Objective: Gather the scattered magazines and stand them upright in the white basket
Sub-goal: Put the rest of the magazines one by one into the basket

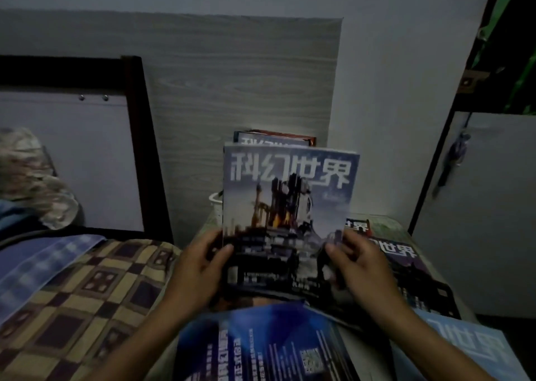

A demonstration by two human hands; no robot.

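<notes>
I hold a blue-covered magazine (290, 206) upright in front of me, its cover with white title characters facing me. My left hand (200, 264) grips its lower left edge and my right hand (356, 261) its lower right edge. Behind it a bit of the white basket (215, 201) rim shows, with two magazines (272, 139) standing upright in it. More magazines lie flat: a dark one (406, 267) at the right, a light blue one (470, 348) at the lower right, a blue back cover (261, 346) near me.
A checked brown and yellow blanket (87, 290) covers the bed at the left, with a dark bed frame (139, 137) behind it. A grey wood-grain panel (232, 84) leans on the wall. A white cabinet door (487, 206) stands at the right.
</notes>
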